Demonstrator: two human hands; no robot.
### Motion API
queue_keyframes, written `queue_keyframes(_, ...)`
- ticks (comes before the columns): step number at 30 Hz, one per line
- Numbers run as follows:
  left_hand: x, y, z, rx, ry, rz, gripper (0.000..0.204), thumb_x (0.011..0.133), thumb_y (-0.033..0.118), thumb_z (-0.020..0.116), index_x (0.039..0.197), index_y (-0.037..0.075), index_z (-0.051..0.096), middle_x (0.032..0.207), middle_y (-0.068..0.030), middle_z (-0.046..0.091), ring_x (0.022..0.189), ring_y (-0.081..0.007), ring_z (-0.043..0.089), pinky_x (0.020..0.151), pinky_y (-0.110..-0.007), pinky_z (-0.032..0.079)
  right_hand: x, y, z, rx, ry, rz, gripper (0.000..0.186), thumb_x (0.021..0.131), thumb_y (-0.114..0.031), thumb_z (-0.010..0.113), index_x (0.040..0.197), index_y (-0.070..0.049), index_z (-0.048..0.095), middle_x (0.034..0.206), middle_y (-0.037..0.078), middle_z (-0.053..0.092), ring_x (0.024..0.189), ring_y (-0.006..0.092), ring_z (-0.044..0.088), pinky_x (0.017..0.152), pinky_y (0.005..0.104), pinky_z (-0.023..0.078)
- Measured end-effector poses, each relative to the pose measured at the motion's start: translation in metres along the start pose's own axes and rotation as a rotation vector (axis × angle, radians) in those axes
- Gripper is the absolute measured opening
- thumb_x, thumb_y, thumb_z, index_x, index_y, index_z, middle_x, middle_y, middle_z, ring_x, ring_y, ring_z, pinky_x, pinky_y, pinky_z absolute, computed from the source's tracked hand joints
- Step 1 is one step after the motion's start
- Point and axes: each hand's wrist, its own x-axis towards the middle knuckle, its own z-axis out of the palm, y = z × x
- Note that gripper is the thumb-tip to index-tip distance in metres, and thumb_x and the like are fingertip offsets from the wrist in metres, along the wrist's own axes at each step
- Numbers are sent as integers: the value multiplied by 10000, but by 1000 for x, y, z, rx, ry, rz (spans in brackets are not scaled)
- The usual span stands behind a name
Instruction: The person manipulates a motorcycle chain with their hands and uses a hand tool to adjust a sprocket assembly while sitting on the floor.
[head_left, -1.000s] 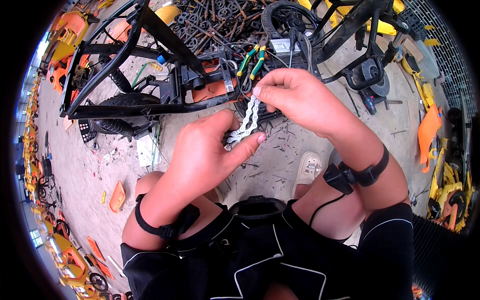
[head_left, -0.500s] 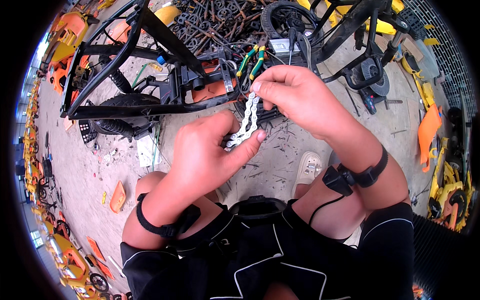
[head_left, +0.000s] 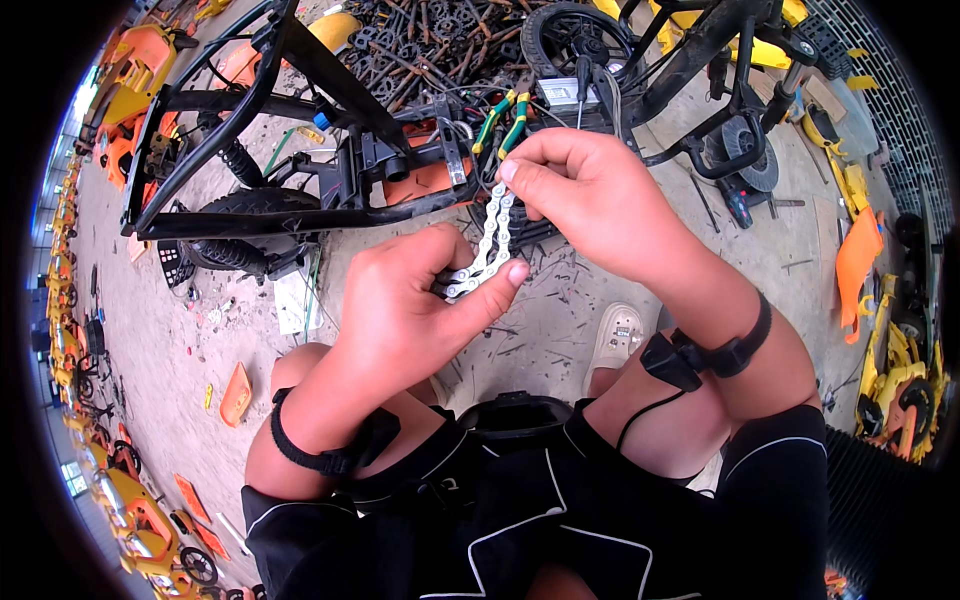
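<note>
A silvery roller chain hangs doubled between my two hands. Its upper end is pinched between thumb and fingertips of my right hand. The lower part runs into my left hand, whose fingers curl round it while the thumb points out beneath the links. My left palm hides the rest of the chain. Just beyond the chain, green-and-yellow handled pliers and a dark-handled screwdriver rest on a black scooter or bike frame.
Behind the frame lies a heap of rusty cranks and chainrings. A wheel stands at its right. Another black frame rises at far right. Orange and yellow plastic panels line both sides, and small debris litters the concrete floor.
The lower part of the chain has shifted slightly left and deeper into my left hand. Both hands have barely moved and still hold it.
</note>
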Motion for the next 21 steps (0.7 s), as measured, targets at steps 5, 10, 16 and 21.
queue_keyframes(5,-1,0,-2,-6,-5,-19,455,828,330,914,684,69,571,539,-63,526,454,-207,497,462,-353,421,1,2,3,12,70,-85,268,986,-230,676,1018,25,753,725,34,680,623,88,580,576,295,469)
queue_keyframes(10,0,-2,-3,-38,3,-19,455,834,329,912,690,61,574,563,-72,546,466,-193,508,465,-347,424,1,-4,4,-25,81,-95,224,1020,-205,673,1031,11,732,802,6,678,729,70,604,660,261,492)
queue_keyframes(16,8,3,-6,-12,52,42,433,840,344,892,735,48,596,596,-97,564,512,-258,567,500,-385,451,10,-26,-5,-85,-8,-46,214,1040,-187,668,1062,22,707,899,16,700,824,80,653,720,262,539)
queue_keyframes(21,9,19,-24,127,-22,109,417,863,386,848,766,50,621,632,-112,600,571,-317,614,536,-413,482,0,-35,-9,-51,-21,-18,218,1038,-197,671,1080,15,703,924,13,692,825,81,629,729,261,526)
